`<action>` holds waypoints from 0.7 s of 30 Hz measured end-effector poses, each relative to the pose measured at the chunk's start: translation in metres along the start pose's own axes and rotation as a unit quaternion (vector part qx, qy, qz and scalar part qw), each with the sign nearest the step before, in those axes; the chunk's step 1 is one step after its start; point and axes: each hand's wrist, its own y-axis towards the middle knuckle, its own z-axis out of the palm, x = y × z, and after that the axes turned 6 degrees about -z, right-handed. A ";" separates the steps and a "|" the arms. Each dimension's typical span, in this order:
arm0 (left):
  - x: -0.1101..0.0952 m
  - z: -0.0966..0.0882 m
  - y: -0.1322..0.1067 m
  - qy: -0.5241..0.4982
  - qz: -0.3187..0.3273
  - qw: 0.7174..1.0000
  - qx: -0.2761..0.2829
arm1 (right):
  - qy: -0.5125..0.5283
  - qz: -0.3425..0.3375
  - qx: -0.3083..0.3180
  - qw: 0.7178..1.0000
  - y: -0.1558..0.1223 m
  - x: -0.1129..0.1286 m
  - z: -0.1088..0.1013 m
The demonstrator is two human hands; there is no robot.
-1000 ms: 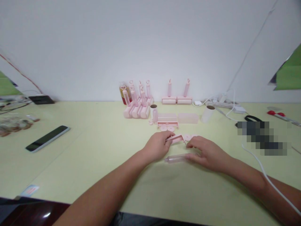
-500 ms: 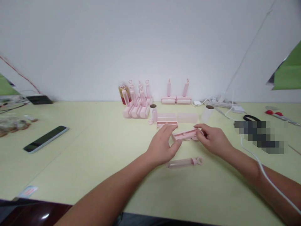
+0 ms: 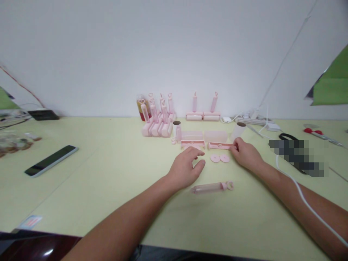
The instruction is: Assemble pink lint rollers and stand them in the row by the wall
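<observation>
My right hand (image 3: 246,154) pinches the right end of a flat pink frame piece (image 3: 219,145) that lies on the pale green table (image 3: 108,174). My left hand (image 3: 187,166) hovers over the table with fingers loosely spread and holds nothing; it reaches toward a second pink frame (image 3: 192,143). Two small pink discs (image 3: 219,158) lie between my hands. A clear pink handle with a heart-shaped end (image 3: 212,187) rests in front of my left hand.
Finished pink rollers (image 3: 159,121) stand in a cluster by the wall, with two more (image 3: 203,110) to their right. Clear covers (image 3: 214,136) and a white roll (image 3: 238,130) lie behind the frames. A phone (image 3: 50,160) is at left; cables and scissors (image 3: 320,135) at right.
Both hands lifted the pink frame off the discs, then my right hand carried it back and right onto the table. My left hand let go. The handle stayed put.
</observation>
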 end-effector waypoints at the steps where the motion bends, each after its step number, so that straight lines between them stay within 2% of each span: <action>1: 0.000 0.000 0.000 -0.002 0.001 1.000 0.003 | 0.004 -0.007 0.002 1.000 0.000 0.000 0.000; 9: 0.001 0.000 0.001 -0.001 -0.015 1.000 0.019 | 0.046 -0.034 0.011 0.998 0.001 0.003 -0.001; 12: 0.001 0.000 0.001 0.001 -0.018 1.000 0.021 | 0.045 -0.037 -0.020 0.998 -0.001 0.008 -0.006; 14: 0.001 0.000 0.001 0.004 -0.019 1.000 0.020 | 0.046 -0.064 -0.055 0.995 -0.005 0.015 -0.012; 16: 0.001 -0.001 0.001 0.007 -0.018 1.000 0.020 | 0.057 -0.127 -0.063 0.988 -0.013 0.026 -0.019; 19: 0.001 -0.001 0.002 0.007 -0.016 1.000 0.020 | 0.073 -0.232 0.001 0.970 -0.028 0.045 -0.029; 21: 0.001 -0.002 0.002 0.005 -0.015 1.000 0.019 | 0.068 -0.257 0.055 0.963 -0.036 0.056 -0.033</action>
